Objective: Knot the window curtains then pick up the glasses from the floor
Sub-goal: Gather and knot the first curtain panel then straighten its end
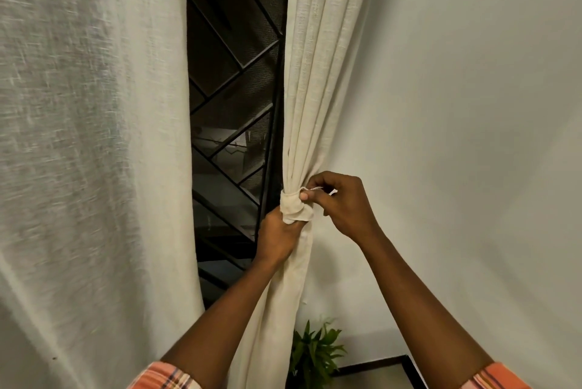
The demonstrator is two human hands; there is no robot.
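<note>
the right curtain (318,73) hangs gathered into folds against a plain pale wall (472,105), drawn in at a knot (294,209) partway down; the left hand (278,236) grips the bunched cloth just under the knot, fingers curled round it; the right hand (338,202) pinches a frayed bit of the cloth at the knot's upper right, fingertips pressed together; the left curtain (88,136) hangs loose and wide; between the two shows a dark window (233,105) with a black diagonal grille; a green leafy plant (315,347) stands low by the wall beside a dark-edged surface; plaid orange sleeves at the bottom corners; the glasses are out of view.
</note>
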